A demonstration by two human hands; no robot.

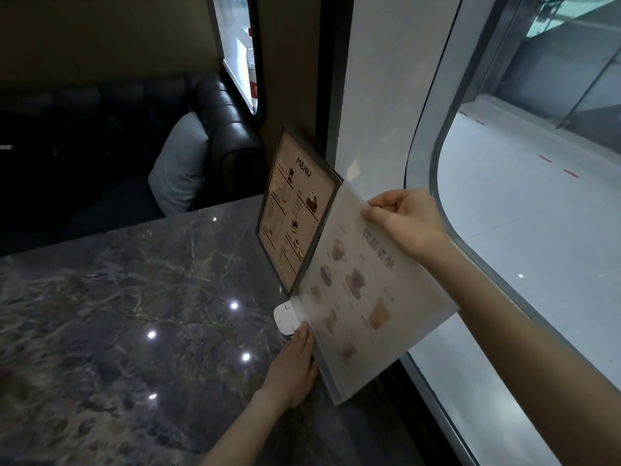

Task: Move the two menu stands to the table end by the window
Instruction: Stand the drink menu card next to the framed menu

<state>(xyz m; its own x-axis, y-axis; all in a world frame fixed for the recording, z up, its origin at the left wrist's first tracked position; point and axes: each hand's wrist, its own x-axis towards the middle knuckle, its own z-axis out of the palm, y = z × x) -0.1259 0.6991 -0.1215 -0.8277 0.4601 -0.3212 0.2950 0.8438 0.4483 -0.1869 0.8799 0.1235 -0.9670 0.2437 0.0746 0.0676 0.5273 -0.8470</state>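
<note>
Your right hand point(408, 220) pinches the top edge of the white stand point(366, 290), thumb and fingers closed on the frosted sheet. Your left hand point(294, 368) lies flat and open on the table point(117, 297), fingertips touching the stand's white foot point(285, 319), gripping nothing.

The white stand is tilted toward the window point(537, 196), long edge running away from you along the window side, near corner hanging past the table edge. The dark stand point(295, 210) is upright just beyond it, at the wall end, their edges touching or nearly so; can't tell which.

Both stands look already at the window end, so I'd judge what's left is seating the white one upright. Right hand controls tilt, left pins the foot. Watch the dark stand: swinging the far edge could knock it. The sofa point(218, 122) and cushion point(181, 163) are well clear.
</note>
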